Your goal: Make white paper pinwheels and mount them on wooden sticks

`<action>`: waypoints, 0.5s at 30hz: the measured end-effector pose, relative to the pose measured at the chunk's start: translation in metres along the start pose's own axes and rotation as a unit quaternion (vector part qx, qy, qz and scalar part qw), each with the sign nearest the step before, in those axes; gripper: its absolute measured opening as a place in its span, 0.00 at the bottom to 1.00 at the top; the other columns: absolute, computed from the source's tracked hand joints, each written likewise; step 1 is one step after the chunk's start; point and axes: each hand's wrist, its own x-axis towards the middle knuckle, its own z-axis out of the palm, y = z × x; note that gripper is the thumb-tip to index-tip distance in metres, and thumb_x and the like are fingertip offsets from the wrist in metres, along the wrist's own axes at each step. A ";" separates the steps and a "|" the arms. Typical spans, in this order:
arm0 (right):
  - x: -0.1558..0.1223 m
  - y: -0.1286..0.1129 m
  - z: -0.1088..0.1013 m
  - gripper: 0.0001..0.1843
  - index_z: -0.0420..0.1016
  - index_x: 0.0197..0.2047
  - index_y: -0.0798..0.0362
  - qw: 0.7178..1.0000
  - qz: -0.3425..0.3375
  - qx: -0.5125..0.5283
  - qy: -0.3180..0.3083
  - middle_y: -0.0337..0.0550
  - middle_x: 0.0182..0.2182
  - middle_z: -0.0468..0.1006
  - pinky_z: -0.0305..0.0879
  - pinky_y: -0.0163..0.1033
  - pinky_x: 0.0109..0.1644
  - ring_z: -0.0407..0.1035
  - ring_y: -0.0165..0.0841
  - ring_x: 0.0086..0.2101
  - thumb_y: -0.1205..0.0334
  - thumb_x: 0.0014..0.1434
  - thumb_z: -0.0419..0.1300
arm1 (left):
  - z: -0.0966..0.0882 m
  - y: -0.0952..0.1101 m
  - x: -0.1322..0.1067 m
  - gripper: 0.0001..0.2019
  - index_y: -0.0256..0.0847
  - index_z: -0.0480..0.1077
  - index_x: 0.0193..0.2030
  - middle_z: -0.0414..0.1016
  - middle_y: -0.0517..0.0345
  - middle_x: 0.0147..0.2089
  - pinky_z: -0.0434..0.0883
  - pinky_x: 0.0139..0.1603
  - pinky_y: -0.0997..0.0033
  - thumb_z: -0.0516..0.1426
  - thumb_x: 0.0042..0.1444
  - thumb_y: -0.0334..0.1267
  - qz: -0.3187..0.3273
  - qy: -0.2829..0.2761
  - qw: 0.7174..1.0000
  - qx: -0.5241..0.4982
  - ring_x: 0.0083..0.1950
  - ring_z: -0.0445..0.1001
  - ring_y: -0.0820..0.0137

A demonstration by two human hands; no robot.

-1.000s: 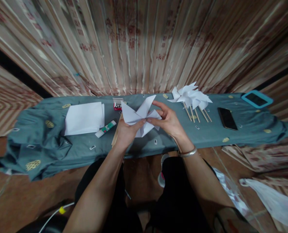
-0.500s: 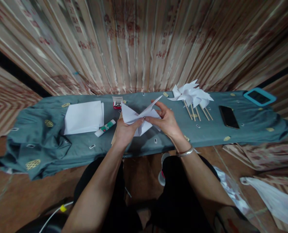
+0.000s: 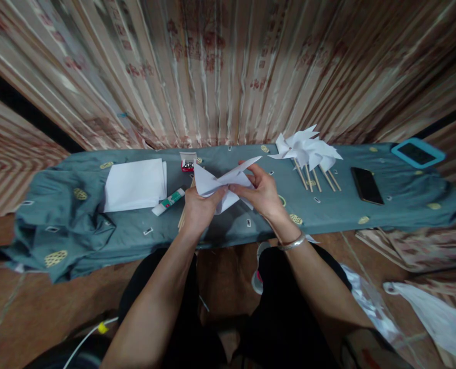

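A white paper pinwheel (image 3: 228, 177), its points folded toward the middle, is held up over the cloth between both hands. My left hand (image 3: 202, 205) is closed on its left side, with the thumb near the centre. On the right side my right hand (image 3: 261, 192) pinches the paper, thumb at the centre and fingers behind. Wooden sticks (image 3: 181, 218) lie partly hidden beside my left hand. Left of them are a green and white box (image 3: 168, 202) and a small open red box (image 3: 188, 165) of shiny pins. Finished-looking pinwheels (image 3: 305, 146) on sticks lie to the right.
A stack of white paper (image 3: 135, 185) lies at the left on the green cloth-covered table (image 3: 228, 233). Toward the right end are a black phone (image 3: 367, 185) and a blue-framed tablet (image 3: 417, 153). A pleated curtain (image 3: 220, 77) hangs behind. Plastic bags (image 3: 428, 312) lie on the floor.
Both hands keep their grip at the pinwheel's centre. The upper right paper point has tilted slightly lower and to the right. The whole view has shifted a little.
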 end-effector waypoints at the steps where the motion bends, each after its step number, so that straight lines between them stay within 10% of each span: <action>1: 0.000 0.001 0.000 0.33 0.70 0.48 0.46 1.000 0.001 0.000 0.000 0.36 0.31 0.81 0.76 0.48 0.43 0.77 0.38 0.33 0.53 0.38 0.75 | 0.000 0.000 0.000 0.15 0.35 0.76 0.33 0.80 0.53 0.33 0.74 0.34 0.70 0.68 0.40 0.42 0.003 0.000 1.000 0.006 0.34 0.78 0.63; 15: 0.001 0.005 0.001 0.33 0.70 0.49 0.48 1.000 0.011 0.002 -0.003 0.39 0.33 0.82 0.75 0.49 0.44 0.77 0.41 0.36 0.54 0.39 0.74 | -0.001 0.005 0.001 0.12 0.34 0.77 0.30 0.81 0.53 0.30 0.73 0.31 0.70 0.67 0.41 0.41 0.013 0.004 0.999 0.040 0.32 0.78 0.63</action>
